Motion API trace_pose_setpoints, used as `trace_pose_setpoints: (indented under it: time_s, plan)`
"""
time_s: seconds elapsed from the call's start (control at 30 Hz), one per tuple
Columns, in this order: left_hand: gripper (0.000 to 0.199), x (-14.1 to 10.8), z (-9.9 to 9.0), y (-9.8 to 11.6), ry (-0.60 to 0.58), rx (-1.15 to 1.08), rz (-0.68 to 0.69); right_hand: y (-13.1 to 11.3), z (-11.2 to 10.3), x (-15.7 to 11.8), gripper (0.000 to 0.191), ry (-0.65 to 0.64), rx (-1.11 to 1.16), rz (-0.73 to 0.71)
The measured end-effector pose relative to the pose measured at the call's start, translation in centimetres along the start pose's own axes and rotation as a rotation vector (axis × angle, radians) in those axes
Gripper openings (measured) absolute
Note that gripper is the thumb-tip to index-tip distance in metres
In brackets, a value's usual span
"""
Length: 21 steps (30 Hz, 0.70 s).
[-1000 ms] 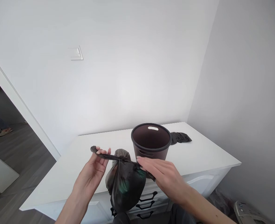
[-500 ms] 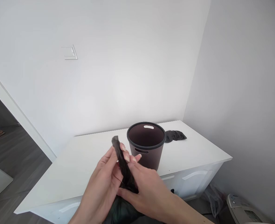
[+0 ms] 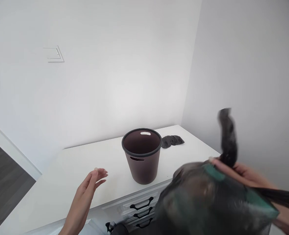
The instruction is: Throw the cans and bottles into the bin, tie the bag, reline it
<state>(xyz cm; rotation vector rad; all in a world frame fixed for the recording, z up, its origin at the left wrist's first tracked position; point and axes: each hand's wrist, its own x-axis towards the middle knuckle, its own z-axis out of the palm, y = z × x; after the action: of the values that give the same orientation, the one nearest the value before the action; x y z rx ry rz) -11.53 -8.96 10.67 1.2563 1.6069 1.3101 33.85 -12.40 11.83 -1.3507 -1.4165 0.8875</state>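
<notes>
My right hand (image 3: 244, 173) grips a filled black plastic garbage bag (image 3: 208, 202) by its gathered neck, and a loose end sticks up above the fingers. Dark, partly see-through film shows green and brownish contents, blurred by motion. Over the table's left part hovers my left hand (image 3: 90, 182), its fingers curved and apart with nothing in them. Between the hands stands an upright brown trash can (image 3: 144, 168) with a dark rim and handle slots; no liner shows in it. Behind its right side lies a folded black plastic bag (image 3: 173, 141).
The white tabletop (image 3: 92, 156) belongs to a cabinet whose drawers have black handles (image 3: 141, 204). White walls meet behind it, with a light switch (image 3: 53, 54) at the left. A door frame (image 3: 14, 153) and dark floor (image 3: 4, 182) lie at the far left.
The left hand has let go of the bag's neck and moved left. The right hand has swung the full bag up and to the right. My view has turned slightly right.
</notes>
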Motion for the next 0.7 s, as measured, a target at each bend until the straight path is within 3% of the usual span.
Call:
trace_pose_setpoints:
  time_s: [0.1,0.2,0.33,0.47,0.57,0.7]
  plan:
    - [0.063,3.3,-0.2,-5.2,0.033,0.145,-0.05,0.3,-4.9,2.7,0.055,0.362,-0.41,-0.085]
    - [0.063,5.7,-0.2,-9.4,0.062,0.301,-0.028,0.7,-5.7,6.5,0.06,0.513,-0.723,-0.282]
    - [0.062,7.4,-0.2,-12.8,0.107,0.465,0.082,4.6,-2.9,12.6,0.046,0.5,-0.917,-0.332]
    - [0.055,7.7,-0.3,-14.4,0.121,0.515,0.155,10.6,0.7,17.0,0.035,0.385,-0.989,-0.153]
    - [0.05,7.7,-0.3,-14.9,0.101,0.536,0.178,13.5,3.6,18.6,0.029,0.314,-0.959,-0.041]
    - [0.046,7.5,-0.2,-15.0,0.076,0.566,0.203,15.2,6.7,18.9,0.024,0.269,-0.931,-0.009]
